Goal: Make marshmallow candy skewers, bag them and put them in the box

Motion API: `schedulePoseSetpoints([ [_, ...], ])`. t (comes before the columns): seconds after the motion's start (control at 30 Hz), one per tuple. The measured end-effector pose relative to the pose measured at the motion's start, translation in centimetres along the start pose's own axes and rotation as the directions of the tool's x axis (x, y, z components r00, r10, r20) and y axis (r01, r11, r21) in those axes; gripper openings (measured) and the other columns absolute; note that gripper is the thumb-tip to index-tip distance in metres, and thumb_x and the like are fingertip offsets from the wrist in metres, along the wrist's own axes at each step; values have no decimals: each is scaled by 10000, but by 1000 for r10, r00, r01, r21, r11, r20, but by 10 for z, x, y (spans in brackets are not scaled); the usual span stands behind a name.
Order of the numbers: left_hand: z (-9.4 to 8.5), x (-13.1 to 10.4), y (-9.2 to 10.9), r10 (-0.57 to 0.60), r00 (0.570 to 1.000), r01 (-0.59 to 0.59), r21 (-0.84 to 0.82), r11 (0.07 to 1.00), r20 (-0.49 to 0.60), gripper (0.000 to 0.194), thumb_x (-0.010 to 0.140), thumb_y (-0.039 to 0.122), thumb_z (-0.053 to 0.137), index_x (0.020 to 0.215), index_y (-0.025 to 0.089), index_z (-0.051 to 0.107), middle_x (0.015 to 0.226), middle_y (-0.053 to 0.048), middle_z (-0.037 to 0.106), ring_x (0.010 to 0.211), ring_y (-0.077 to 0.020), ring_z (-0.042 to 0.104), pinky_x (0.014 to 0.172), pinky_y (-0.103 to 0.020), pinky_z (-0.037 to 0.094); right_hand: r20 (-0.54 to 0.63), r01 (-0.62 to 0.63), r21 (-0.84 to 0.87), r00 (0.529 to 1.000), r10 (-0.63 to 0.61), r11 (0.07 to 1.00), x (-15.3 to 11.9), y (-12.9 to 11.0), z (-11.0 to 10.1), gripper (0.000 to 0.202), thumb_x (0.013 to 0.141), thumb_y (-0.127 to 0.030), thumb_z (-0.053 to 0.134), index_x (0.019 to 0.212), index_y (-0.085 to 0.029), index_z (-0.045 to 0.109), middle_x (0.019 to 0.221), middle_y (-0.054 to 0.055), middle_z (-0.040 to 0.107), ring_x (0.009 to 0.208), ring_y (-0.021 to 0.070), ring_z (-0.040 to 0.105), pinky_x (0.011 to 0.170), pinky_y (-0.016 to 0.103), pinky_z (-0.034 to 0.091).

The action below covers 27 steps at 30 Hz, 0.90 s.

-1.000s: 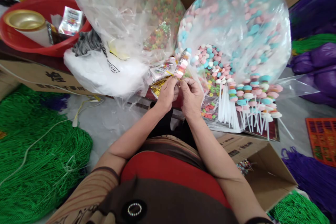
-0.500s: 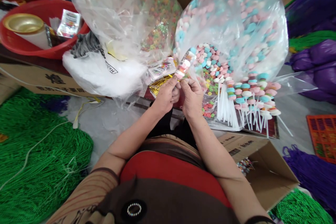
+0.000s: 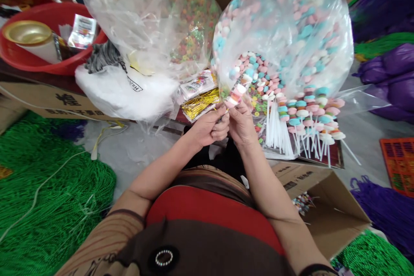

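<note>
A candy skewer (image 3: 238, 91) of stacked pink, white and orange pieces in a printed clear wrapper tilts up and right from my two hands. My left hand (image 3: 211, 128) is closed at its lower end, fingers curled. My right hand (image 3: 242, 126) pinches the same end, its thumb meeting the left fingertips; anything small between them is hidden. Left of the hands lie gold twist ties (image 3: 201, 102) and a stack of printed wrappers (image 3: 198, 86). Candy skewers on white sticks (image 3: 315, 114) lie in rows on the right, beside bare white sticks (image 3: 274, 131).
Big clear bags of pastel candies (image 3: 304, 30) and ring candies (image 3: 194, 26) stand behind. A red basin (image 3: 76, 58) is at left, a white bag (image 3: 126, 95) nearer. An open carton (image 3: 336, 211) with wrapped pieces sits lower right. Green cord heaps (image 3: 54, 189) cover the floor at left.
Both hands have shifted slightly right and down with the wrapped candy skewer, which leans further right. The gold twist ties show more fully. The yellow strip by my left fingers no longer shows.
</note>
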<state>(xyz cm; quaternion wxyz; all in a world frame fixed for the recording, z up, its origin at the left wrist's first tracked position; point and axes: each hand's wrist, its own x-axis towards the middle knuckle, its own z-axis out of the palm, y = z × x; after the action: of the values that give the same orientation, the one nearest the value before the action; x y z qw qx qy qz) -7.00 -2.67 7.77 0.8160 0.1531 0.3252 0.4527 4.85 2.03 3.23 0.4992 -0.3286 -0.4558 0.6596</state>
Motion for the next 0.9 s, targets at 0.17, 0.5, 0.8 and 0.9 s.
schedulePoseSetpoints([
  [0.17, 3, 6, 2, 156, 983, -143, 130, 981, -99, 292, 1025, 300, 523, 763, 174, 550, 450, 116, 306, 315, -30, 236, 352, -130, 200, -160, 151, -77, 974, -162, 986, 8, 8, 2, 391, 766, -512, 830, 760, -250, 539, 616, -75, 587, 591, 119, 585, 665, 288, 551],
  [0.5, -3, 19, -7, 389, 898, -278, 420, 864, -206, 256, 989, 234, 580, 741, 198, 524, 512, 101, 323, 402, -49, 245, 418, -175, 191, -275, 204, -214, 926, -259, 955, 6, 14, 6, 287, 804, -430, 761, 809, -256, 533, 726, -53, 597, 661, 126, 573, 672, 277, 528],
  [0.8, 0, 24, -8, 662, 712, -259, 789, 556, -233, 229, 881, 62, 656, 721, 206, 577, 639, 40, 500, 617, -127, 502, 614, -210, 336, -328, 200, -251, 903, -278, 947, -3, 20, -1, 224, 820, -396, 729, 882, -237, 584, 865, -29, 665, 853, 145, 635, 898, 318, 546],
  [0.9, 3, 23, -3, 481, 828, -216, 629, 747, -287, 200, 917, 104, 592, 750, 205, 550, 542, 86, 399, 447, -79, 354, 485, -185, 264, -166, 249, -461, 919, -358, 852, -5, 12, -16, 163, 898, -400, 674, 938, -243, 651, 946, 10, 708, 918, 181, 650, 934, 374, 546],
])
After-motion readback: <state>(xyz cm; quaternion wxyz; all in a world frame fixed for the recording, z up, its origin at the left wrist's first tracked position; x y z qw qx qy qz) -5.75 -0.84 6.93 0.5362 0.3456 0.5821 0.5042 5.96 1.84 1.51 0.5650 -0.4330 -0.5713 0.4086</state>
